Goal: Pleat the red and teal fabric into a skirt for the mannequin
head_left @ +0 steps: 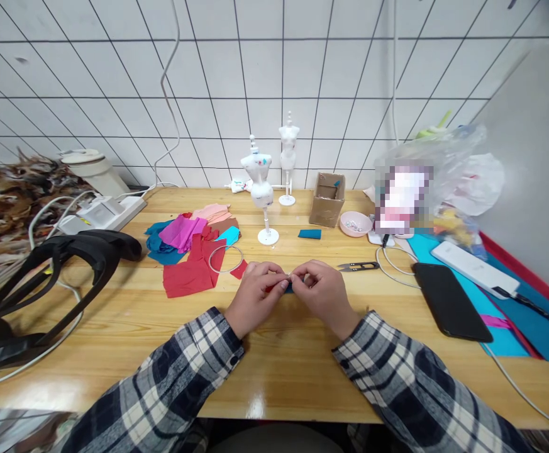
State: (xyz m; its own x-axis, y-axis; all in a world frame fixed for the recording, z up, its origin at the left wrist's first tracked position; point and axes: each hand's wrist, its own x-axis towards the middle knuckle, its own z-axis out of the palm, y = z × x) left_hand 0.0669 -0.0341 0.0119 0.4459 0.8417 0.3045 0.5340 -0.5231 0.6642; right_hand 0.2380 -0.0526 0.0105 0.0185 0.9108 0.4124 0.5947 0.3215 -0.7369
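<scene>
My left hand [258, 294] and my right hand [325, 293] meet above the table, fingertips pinched close together. Between them shows a bit of dark blue cloth [288, 288], with a trace of red by the left fingers. Most of this piece is hidden by my fingers, and any finer item at the fingertips is too small to make out. Left of my hands lie a silvery ring [210, 259] and red cloth [190, 275]. Thread snips [363, 267] rest to the right. A folded teal cloth piece [309, 234] lies beyond my hands.
Two white mini dress forms [261, 195] [288, 160] stand at the back. Nearby are a cardboard box [326, 204] and a pink bowl [355, 224] of small bits. A black phone [451, 302] and cables lie right; a black headset frame [90, 264] and power strip [114, 217] left.
</scene>
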